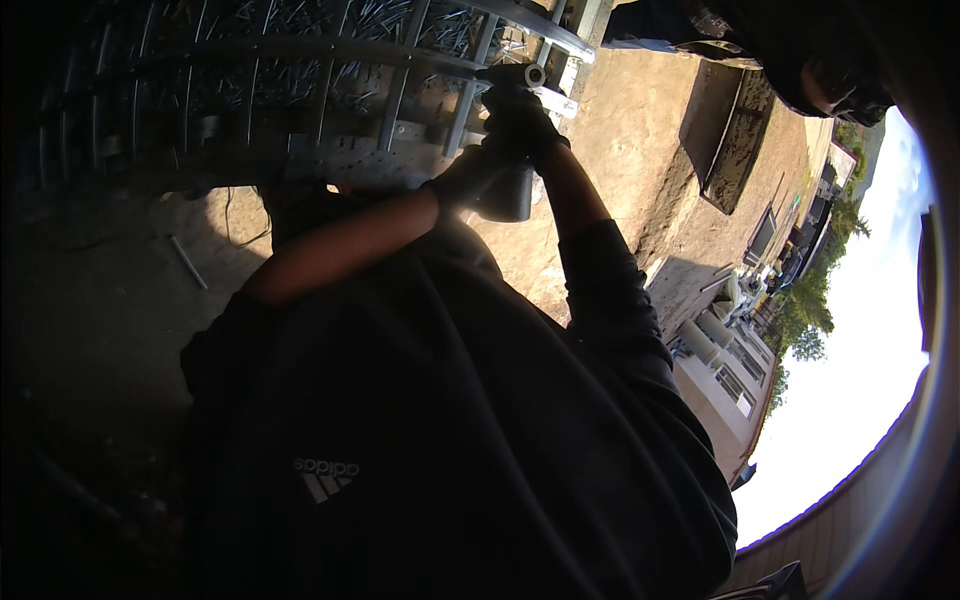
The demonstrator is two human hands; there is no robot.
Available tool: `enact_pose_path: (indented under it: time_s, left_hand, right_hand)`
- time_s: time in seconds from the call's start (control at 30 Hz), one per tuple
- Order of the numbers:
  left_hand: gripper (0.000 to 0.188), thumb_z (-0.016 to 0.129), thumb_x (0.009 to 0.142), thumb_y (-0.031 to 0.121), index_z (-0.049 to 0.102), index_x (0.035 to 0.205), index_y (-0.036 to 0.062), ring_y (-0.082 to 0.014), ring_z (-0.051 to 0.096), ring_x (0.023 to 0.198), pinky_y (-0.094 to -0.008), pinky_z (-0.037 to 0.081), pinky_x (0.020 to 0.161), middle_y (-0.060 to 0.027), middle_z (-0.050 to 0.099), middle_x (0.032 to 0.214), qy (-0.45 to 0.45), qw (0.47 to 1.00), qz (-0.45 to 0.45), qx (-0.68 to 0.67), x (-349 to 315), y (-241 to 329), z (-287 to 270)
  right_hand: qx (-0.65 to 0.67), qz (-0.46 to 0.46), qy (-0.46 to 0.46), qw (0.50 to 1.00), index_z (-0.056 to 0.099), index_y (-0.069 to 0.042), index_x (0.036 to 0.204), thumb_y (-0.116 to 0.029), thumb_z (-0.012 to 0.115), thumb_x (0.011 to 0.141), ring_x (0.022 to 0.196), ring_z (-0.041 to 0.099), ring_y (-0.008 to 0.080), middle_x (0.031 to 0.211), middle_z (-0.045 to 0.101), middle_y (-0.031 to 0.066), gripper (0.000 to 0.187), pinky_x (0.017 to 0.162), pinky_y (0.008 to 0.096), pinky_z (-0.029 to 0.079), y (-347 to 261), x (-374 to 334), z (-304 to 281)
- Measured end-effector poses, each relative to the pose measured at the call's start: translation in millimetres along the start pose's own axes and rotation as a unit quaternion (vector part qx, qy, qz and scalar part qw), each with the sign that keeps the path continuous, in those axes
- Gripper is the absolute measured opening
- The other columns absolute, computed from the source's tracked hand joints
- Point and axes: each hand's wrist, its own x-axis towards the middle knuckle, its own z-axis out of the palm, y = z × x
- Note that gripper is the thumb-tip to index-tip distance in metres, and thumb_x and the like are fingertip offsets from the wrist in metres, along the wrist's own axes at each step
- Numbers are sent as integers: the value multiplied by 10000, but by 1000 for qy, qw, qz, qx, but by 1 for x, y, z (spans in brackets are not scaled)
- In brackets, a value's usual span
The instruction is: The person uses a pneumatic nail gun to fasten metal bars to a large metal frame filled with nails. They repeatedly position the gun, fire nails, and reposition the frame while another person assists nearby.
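Note:
Both of my hands wear dark gloves and meet at a dark pistol-grip power tool point(511, 193), with its thick lower end showing below them. The tool's head points at the metal frame, with a round light-rimmed end near the top. My right hand point(522, 125) is closed around the grip just below the head. From the left, my left hand point(470, 172) wraps the tool lower down; shadow hides most of its fingers. Right beyond the tool lies a long metal frame point(400, 75) of curved rails and crossbars. Many loose bolts or nails point(365, 25) lie among its bars.
Another person in dark clothes point(830, 80) is at the upper right. A long rectangular trough point(738, 140) stands on the dirt ground point(625, 110). A thin rod point(188, 262) lies on the shaded floor at left. A building point(735, 375) stands at the right.

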Motion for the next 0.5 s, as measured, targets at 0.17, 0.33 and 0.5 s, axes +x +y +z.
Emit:
enact_pose_path:
  time_s: [0.17, 0.33, 0.5]
  left_hand:
    - [682, 723, 925, 563, 595, 1299, 8, -155, 694, 1027, -334, 547, 908, -104, 698, 1120, -1, 998, -44, -39, 4, -5, 1]
    - [695, 726, 914, 587, 601, 1313, 32, -138, 689, 1016, -317, 540, 895, -100, 700, 1143, 13, 999, -43, 11, 5, -6, 3]
    - [714, 693, 915, 625, 591, 1353, 71, -148, 685, 1053, -328, 539, 891, -88, 693, 1187, -24, 998, -40, -37, 8, -14, 3]
  right_hand:
    - [7, 50, -61, 997, 658, -37, 1155, -180, 765, 764, 1097, 629, 381, 1195, 632, 211, 429, 878, 474, 551, -13, 7, -17]
    - [208, 159, -52, 964, 652, 43, 1169, -43, 766, 727, 1078, 672, 397, 1313, 586, 264, 464, 840, 432, 601, -23, 11, -23]
    - [197, 125, -70, 970, 658, -1, 1202, -101, 804, 732, 1149, 645, 361, 1311, 587, 216, 502, 889, 442, 586, -10, 8, -21]
